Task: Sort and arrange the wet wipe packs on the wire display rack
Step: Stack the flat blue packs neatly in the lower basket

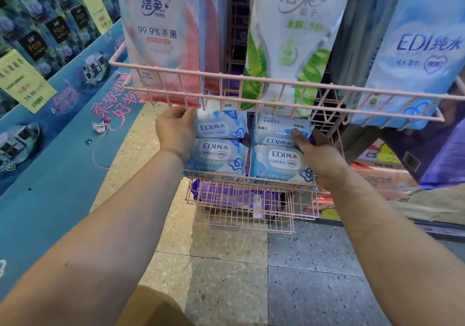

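Four blue wet wipe packs sit two by two on the pink wire rack's (251,81) middle shelf. The left hand (176,130) holds the back left pack (220,126) by its left edge, fingers curled round it. The right hand (318,154) pinches the back right pack (276,130) near the shelf's right edge.

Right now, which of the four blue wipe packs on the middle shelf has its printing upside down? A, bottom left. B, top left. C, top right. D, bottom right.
C: the top right pack, touched by the right hand, shows its lettering inverted; the others read upright.
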`<state>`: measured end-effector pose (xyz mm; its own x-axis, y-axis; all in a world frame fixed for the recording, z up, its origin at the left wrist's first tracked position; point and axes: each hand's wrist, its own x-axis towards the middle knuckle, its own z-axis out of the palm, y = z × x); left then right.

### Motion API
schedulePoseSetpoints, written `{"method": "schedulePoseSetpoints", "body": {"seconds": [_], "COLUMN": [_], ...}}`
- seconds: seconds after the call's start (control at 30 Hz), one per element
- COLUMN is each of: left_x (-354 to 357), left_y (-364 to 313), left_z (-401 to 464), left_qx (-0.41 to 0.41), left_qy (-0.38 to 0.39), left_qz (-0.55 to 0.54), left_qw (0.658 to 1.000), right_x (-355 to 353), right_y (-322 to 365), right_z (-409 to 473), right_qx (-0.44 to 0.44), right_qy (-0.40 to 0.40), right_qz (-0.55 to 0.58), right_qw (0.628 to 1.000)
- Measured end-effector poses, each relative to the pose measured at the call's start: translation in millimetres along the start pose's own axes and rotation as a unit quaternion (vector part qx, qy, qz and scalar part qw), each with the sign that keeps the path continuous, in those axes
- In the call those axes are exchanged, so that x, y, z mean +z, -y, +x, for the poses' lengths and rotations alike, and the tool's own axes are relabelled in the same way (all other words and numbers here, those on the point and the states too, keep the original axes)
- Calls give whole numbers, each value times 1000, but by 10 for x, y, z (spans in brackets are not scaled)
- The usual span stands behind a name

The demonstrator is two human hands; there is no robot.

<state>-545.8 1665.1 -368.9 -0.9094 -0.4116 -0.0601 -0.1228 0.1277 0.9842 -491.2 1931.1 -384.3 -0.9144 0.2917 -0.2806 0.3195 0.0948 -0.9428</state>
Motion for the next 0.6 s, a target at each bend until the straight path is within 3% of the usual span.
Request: {"method": "schedulePoseSetpoints", "body": {"seconds": [0.2, 0.4, 0.6], "left_x": [39, 3, 82], "left_y": [70, 61, 59], "left_z": [-67, -120, -144], "left_qx": [15, -26, -24], "left_qy": [87, 181, 176], "left_qz": [107, 39, 28], "left_qw": [990, 982, 984], "right_x": [31, 16, 7], "right_y": [18, 92, 135], "right_z": [-16, -55, -77], "right_qx": [-11, 2, 35], "right_qy": [-4, -25, -20], "right_qz": [-2, -68, -60], "right_qw": [1000, 997, 997]}}
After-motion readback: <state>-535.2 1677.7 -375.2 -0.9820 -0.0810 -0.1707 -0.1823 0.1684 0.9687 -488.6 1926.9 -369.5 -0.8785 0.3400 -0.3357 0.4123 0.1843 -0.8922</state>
